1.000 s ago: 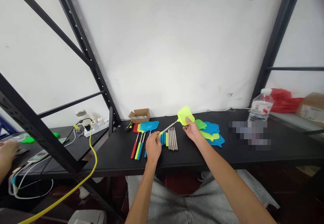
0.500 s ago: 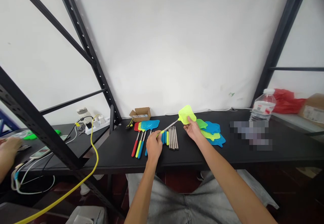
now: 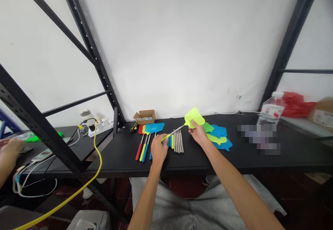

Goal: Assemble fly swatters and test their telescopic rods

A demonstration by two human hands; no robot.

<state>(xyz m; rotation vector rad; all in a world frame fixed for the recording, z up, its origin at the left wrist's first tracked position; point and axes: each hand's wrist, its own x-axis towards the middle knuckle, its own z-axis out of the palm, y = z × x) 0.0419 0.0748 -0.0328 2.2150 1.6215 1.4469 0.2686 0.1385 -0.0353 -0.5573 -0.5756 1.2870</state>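
- Holding a yellow-green swatter [image 3: 193,116] over the black table [image 3: 208,160].
- My left hand [image 3: 159,148] is clamped round its handle [image 3: 165,137]; my right hand's [image 3: 197,133] fingers pinch its head [image 3: 195,114].
- Metal rods [image 3: 178,142] lie between my hands, loose heads [image 3: 219,131] beside my right.

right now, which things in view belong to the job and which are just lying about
Seemingly part of the work:
yellow swatter, held by left hand and right hand
assembled swatters
loose handles
metal rods
loose swatter heads

Seemingly just lying about:
clear bottle
red material
yellow cable
power strip
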